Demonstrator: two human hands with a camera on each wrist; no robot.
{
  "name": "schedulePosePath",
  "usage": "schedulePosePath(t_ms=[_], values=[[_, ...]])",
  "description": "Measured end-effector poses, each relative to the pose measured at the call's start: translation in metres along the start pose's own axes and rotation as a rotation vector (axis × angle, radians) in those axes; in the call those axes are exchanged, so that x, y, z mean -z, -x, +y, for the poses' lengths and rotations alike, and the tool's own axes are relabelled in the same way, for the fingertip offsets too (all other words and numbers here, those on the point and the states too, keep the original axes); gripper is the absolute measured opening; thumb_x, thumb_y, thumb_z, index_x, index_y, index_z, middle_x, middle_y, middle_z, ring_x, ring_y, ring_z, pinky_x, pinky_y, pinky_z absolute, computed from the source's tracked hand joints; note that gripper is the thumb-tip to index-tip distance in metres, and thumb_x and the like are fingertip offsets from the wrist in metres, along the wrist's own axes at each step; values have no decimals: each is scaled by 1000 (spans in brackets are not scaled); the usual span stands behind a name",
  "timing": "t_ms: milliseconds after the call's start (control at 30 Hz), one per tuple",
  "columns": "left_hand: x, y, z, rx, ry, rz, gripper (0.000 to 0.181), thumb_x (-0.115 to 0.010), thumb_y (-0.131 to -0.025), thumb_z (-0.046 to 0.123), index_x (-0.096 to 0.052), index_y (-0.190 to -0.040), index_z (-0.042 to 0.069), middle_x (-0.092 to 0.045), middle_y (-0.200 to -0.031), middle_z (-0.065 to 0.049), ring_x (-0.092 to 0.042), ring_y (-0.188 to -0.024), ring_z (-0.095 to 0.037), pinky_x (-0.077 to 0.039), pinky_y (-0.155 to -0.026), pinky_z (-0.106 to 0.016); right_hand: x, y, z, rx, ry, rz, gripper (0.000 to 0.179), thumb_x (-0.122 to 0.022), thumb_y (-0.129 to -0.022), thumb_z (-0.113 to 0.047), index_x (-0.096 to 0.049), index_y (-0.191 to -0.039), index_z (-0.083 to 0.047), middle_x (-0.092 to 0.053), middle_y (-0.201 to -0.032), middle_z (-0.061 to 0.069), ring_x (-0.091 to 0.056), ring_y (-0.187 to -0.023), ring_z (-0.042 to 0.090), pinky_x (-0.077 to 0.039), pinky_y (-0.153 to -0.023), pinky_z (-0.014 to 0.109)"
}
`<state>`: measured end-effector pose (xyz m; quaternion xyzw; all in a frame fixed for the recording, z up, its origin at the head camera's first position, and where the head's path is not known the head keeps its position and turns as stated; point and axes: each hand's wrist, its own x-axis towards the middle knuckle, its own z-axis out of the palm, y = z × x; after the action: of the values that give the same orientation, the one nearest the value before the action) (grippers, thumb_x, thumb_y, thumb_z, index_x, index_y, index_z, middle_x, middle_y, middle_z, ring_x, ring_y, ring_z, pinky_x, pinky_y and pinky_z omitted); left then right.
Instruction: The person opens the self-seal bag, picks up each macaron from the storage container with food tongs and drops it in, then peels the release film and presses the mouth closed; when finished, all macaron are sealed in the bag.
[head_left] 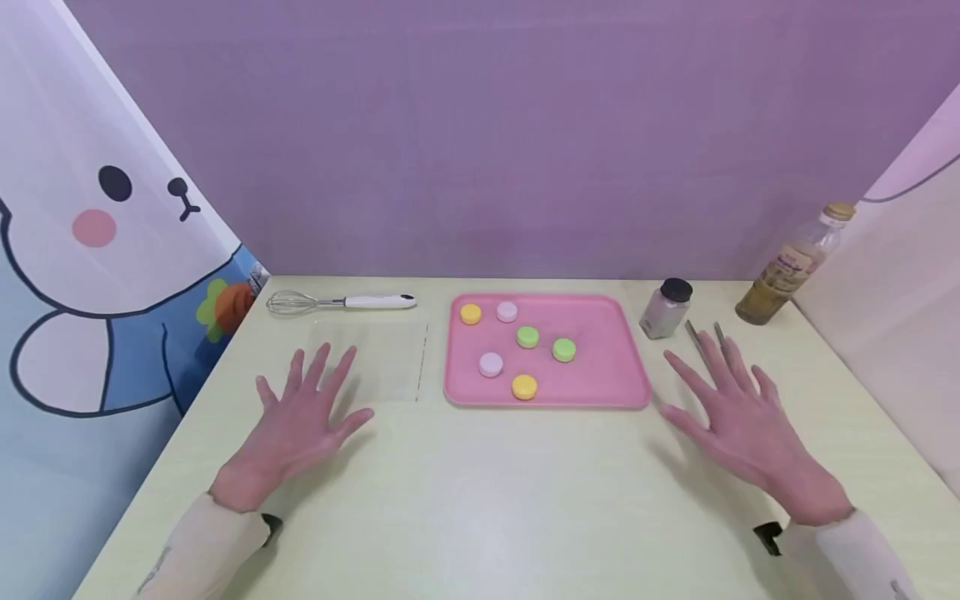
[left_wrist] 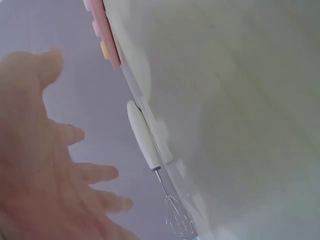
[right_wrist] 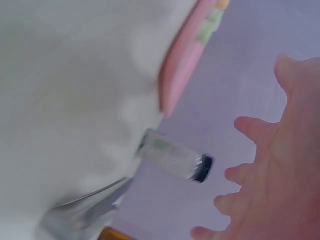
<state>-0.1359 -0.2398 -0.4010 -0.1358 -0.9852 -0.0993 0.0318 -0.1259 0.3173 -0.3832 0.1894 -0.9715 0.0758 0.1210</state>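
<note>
While both my hands hang over the counter (head_left: 525,508), neither grasps anything; the fingers (head_left: 342,375) of my left hand (head_left: 288,433) are spread and released, and so are those of my right hand (head_left: 742,429); nearest the right is what looks like a pair of metal tongs (head_left: 695,337), just past its fingertips and partly hidden by them, the two prongs pointing away from me with a slight lean to the left; I judge that a reach there turns on meeting that long axis nearly end-on; the right wrist view, though blurred, shows metal and fingers apart; a dark-capped jar (head_left: 663,315) stands just left of the prong tips, and a bottle (head_left: 783,275) farther right; on my other side, a clear flat piece (head_left: 390,362) lies partly behind the left fingers, with the whisk (head_left: 375,302) beyond it, long axis crosswise, handle to the right, wires to the left; between my hands lies the pink tray (head_left: 600,367) with six small macarons (head_left: 527,337), its edge nearer my right fingers than my left.
</note>
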Motion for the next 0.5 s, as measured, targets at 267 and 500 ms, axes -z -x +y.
schedulePosePath(t_ms=[267, 500], values=[[4, -8, 4, -138, -93, 89, 54, -65, -98, 30, -53, -142, 1, -56, -136, -27, -54, -123, -45, -42, -95, -72, 7, -19, -41, 167, 1, 102, 78, -75, -86, -46, -45, -153, -21, -42, -152, 21, -40, -139, 41, -37, -98, 69], [2, -21, 8, -177, -81, 176, 31, -73, -93, 11, -69, -121, -1, -68, -112, -20, -66, -98, -38, -56, -76, -55, -8, -41, -79, 266, -126, 147, 55, -78, -85, -37, -65, -132, -11, -65, -121, 11, -64, -103, 30, -54, -83, 50]])
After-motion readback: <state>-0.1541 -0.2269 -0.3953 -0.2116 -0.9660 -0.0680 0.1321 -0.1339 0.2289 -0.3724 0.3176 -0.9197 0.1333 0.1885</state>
